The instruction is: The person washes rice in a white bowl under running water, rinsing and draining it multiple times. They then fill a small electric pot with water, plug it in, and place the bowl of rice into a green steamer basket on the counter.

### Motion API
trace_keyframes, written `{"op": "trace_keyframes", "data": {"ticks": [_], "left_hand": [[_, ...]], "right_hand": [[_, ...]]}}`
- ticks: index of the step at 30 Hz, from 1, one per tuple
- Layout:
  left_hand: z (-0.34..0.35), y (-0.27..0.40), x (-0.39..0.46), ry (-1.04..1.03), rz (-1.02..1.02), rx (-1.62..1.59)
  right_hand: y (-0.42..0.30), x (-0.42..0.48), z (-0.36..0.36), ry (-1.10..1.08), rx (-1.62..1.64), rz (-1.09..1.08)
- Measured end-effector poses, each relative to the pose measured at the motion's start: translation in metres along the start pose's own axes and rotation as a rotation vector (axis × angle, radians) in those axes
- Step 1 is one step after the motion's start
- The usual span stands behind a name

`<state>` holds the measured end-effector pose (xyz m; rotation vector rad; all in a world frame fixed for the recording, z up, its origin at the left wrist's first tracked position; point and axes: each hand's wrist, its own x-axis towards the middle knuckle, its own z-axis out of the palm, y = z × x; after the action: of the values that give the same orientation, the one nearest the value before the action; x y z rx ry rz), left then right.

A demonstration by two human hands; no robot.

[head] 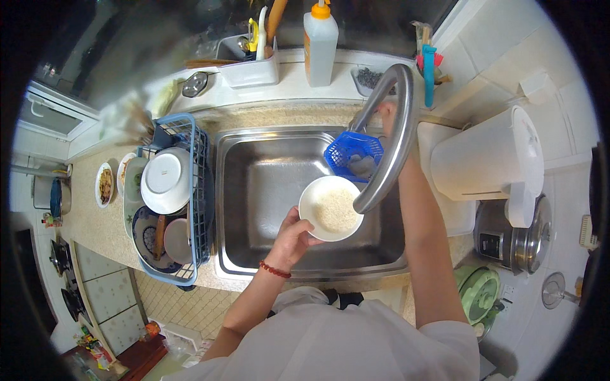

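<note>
My left hand [291, 240] grips a white bowl [306, 202] by its rim and side, over the stainless steel sink [267, 190]. Uncooked white rice [336, 212] lies in the bowl, under the mouth of the curved metal faucet [405, 109]. No water is seen coming out. My right hand [387, 112] is at the base of the faucet, partly hidden behind the spout, so its grasp cannot be made out. Between the hands, a blue plastic basket [350, 140] with a pale scrubber [363, 165] sits at the sink's back right corner.
Left of the sink stands a blue dish rack [194, 157] with upturned bowls [167, 178]. Dishes of food [104, 185] are farther left. A pump bottle [320, 47] and a utensil box [250, 72] line the sill. A plastic pitcher [476, 152] and a metal cooker [498, 235] are at right.
</note>
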<state>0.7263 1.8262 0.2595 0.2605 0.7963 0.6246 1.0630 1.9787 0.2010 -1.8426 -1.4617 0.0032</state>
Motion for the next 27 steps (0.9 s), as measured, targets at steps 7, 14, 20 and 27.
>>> {"op": "trace_keyframes", "data": {"ticks": [7, 14, 20, 27], "left_hand": [[-0.003, -0.004, 0.004, 0.021, -0.016, 0.024], [-0.022, -0.015, 0.014, 0.058, -0.025, 0.031], [-0.053, -0.031, 0.025, 0.161, -0.051, 0.044], [-0.061, -0.036, 0.029, 0.166, -0.088, 0.071]], "right_hand": [[0.01, 0.011, -0.003, -0.029, -0.033, 0.077], [0.028, 0.017, 0.004, -0.048, 0.049, 0.119], [0.016, 0.016, 0.001, -0.081, 0.027, 0.134], [0.024, 0.016, 0.007, -0.056, 0.009, 0.105]]}}
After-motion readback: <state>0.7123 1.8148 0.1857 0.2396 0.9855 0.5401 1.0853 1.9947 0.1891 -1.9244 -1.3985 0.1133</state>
